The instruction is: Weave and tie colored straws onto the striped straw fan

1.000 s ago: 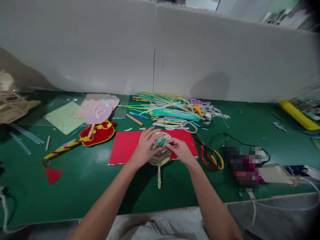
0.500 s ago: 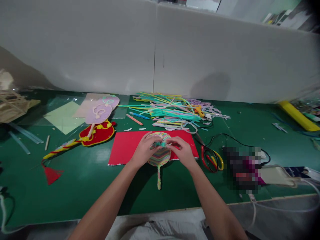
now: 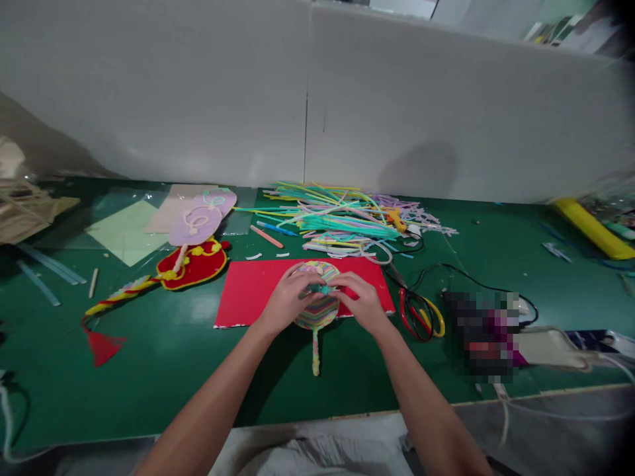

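A small round fan point(image 3: 319, 312) striped in several colours lies on the front edge of a red sheet point(image 3: 248, 288), its twisted handle point(image 3: 315, 352) pointing toward me over the green table point(image 3: 163, 377). My left hand point(image 3: 288, 299) and my right hand point(image 3: 361, 299) rest on the fan's upper half. Thumb and forefinger of each hand pinch a short teal fuzzy wire piece point(image 3: 320, 289) from opposite ends, right on top of the fan face.
A heap of coloured fuzzy wires point(image 3: 342, 221) lies behind the red sheet. A lilac fan point(image 3: 198, 221) and a red one with a tassel point(image 3: 191, 266) lie at the left. Red and yellow scissors point(image 3: 421, 314), black cords and a blurred object point(image 3: 483, 334) sit at the right. A white wall closes the back.
Both hands drew closer together over the fan. The left fingers, spread flat a second ago, now pinch the teal piece along with the right fingers. The fan stays put.
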A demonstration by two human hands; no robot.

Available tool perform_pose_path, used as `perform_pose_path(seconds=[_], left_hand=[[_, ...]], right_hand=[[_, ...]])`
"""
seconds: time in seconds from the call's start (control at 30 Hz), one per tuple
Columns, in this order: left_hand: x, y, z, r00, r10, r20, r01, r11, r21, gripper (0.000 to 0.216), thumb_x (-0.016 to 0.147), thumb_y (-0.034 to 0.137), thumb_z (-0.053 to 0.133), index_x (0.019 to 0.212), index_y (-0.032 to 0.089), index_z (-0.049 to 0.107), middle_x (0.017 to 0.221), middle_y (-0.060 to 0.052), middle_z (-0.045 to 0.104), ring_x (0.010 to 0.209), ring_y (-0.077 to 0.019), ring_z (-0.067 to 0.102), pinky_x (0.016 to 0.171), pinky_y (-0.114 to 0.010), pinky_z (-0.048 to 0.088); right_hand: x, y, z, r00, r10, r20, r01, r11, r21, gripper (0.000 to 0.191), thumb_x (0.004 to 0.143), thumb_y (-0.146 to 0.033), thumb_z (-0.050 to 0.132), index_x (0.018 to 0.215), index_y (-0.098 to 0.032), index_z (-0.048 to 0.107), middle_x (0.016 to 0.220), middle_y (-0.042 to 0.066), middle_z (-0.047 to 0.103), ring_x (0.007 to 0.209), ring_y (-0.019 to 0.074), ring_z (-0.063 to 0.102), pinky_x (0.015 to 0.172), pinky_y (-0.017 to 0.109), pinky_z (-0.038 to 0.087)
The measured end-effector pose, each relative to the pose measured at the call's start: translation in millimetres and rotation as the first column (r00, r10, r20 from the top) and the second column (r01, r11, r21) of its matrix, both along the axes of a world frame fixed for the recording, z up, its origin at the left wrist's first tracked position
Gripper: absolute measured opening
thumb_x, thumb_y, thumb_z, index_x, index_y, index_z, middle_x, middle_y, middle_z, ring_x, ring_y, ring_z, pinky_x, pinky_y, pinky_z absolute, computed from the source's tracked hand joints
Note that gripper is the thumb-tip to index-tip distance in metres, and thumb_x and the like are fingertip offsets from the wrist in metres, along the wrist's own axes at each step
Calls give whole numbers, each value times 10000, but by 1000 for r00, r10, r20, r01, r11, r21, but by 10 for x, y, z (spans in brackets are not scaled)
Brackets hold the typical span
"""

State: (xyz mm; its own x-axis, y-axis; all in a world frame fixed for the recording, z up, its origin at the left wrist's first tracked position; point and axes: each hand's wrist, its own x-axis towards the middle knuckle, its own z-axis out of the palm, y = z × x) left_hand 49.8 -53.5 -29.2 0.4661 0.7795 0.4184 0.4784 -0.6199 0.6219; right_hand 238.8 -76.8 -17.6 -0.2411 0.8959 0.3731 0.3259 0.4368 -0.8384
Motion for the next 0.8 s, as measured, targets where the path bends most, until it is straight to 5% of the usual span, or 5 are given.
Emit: perform_pose_path(seconds=[0.8], left_hand=[[0,-2,96,996,-35,-82,42,995,92,179,806,246,495,967,206,562,976,-32,637,973,-151,560,960,-399,372]], right_hand=[[16,-18,-10,996,-5,89,1,999,45,158,822,-285,499,927,-233,605,902,55,591,906,178,549,823,332,451]])
